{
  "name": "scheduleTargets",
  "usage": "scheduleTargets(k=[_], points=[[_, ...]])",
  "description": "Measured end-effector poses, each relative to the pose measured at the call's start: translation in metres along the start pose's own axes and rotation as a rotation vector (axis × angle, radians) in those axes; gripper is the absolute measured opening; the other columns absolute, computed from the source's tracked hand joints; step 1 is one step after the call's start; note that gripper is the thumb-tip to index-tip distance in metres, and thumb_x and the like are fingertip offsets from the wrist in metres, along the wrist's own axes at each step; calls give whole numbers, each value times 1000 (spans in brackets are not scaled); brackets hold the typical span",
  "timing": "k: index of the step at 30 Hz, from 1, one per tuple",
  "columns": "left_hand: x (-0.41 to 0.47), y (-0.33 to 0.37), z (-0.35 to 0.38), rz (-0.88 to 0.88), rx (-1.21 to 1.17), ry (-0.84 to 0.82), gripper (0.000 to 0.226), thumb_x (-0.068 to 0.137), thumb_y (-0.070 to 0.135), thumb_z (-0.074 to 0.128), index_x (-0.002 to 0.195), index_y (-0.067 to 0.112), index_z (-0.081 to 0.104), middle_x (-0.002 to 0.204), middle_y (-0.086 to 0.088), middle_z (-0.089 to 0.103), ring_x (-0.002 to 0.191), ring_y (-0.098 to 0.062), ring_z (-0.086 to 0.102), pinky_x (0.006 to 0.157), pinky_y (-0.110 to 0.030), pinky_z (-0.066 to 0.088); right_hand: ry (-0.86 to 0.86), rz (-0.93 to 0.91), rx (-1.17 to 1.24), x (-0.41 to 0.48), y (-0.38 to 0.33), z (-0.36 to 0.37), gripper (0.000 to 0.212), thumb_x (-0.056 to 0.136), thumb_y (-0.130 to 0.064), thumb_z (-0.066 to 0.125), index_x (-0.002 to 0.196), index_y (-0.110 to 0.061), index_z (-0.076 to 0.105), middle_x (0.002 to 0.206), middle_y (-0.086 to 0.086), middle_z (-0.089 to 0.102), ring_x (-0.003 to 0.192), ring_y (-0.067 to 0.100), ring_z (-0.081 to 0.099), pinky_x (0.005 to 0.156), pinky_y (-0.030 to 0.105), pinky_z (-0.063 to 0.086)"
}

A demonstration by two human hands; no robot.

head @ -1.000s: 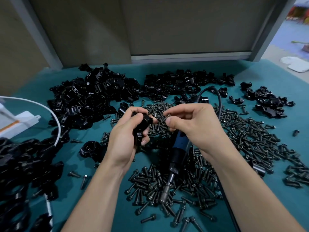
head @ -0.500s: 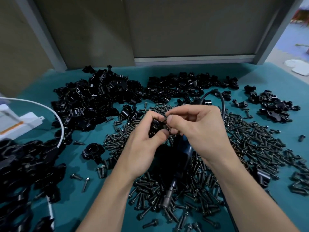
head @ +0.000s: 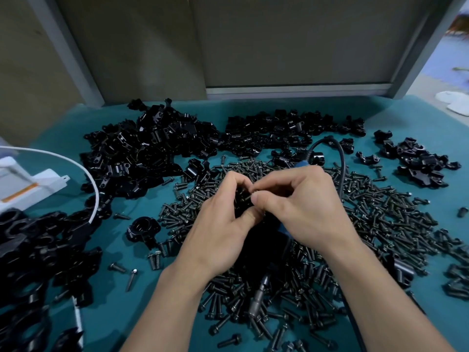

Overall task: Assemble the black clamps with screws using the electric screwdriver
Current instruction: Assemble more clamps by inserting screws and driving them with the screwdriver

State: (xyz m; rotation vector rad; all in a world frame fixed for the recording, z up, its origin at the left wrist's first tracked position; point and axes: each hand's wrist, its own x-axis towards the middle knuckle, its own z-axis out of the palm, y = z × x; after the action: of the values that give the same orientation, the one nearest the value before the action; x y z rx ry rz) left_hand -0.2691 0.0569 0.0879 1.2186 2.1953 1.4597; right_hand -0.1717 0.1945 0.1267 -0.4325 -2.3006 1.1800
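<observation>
On the far left of a teal desk (head: 106, 252) sit a white device (head: 33, 184) and a looping white cable (head: 85, 171), then a big heap of black clamps (head: 152, 146). A lone clamp (head: 143, 228) lies left of the hands. At centre, the left hand (head: 223, 232) has its grip curled round a black clamp (head: 242, 199). The right hand (head: 302, 212) pinches a small screw (head: 254, 191) (barely visible) against it. Both hands cover the electric screwdriver (head: 257, 299), hiding all but its metal tip. Loose screws (head: 380, 219) spread rightward, and a smaller clamp pile (head: 418, 161) lies far right.
</observation>
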Motion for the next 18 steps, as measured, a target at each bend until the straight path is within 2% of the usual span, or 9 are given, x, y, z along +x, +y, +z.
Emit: scheduleTargets(k=[3,6,10,13,15,18], points=[[-1,0,1,-26,12,-9,21,99,31,65,107,40,47,89,10,71,48,-3,46,50,-31,43,24,2,-138,-3,-1,6,10,84,-23,82,79,-31,82,66,-15,72,65,4,68,59,22,55],[-1,0,1,-51,9,-5,38,92,15,66,108,42,45,85,13,69,48,-4,48,46,-29,42,39,4,-162,-5,-2,10,6,85,-28,82,86,-33,80,70,-16,71,66,5,68,61,29,57],[2,0,-1,-93,-54,24,47,90,2,62,110,40,43,83,9,68,51,-4,49,44,-29,41,75,-29,-89,-6,-3,16,13,90,-22,78,97,-33,79,90,-20,73,86,2,69,79,32,58],[3,0,-4,-153,-73,21,51,89,-3,56,111,42,43,66,9,61,46,-2,44,39,-23,33,67,4,-56,-10,-4,25,23,94,-25,75,111,-40,76,93,-26,74,84,2,72,75,28,59],[3,1,-8,-180,-62,10,56,87,-8,52,111,42,43,65,9,59,48,-3,44,42,-23,33,22,39,-87,-11,-3,27,27,93,-29,75,116,-43,74,97,-26,76,82,3,73,75,29,61],[3,3,-10,-198,-90,-5,58,88,-9,54,110,44,45,84,-10,67,59,-14,53,51,-42,45,-7,53,-126,-11,-3,25,25,93,-28,76,113,-42,77,95,-23,77,85,-4,71,80,24,60]])
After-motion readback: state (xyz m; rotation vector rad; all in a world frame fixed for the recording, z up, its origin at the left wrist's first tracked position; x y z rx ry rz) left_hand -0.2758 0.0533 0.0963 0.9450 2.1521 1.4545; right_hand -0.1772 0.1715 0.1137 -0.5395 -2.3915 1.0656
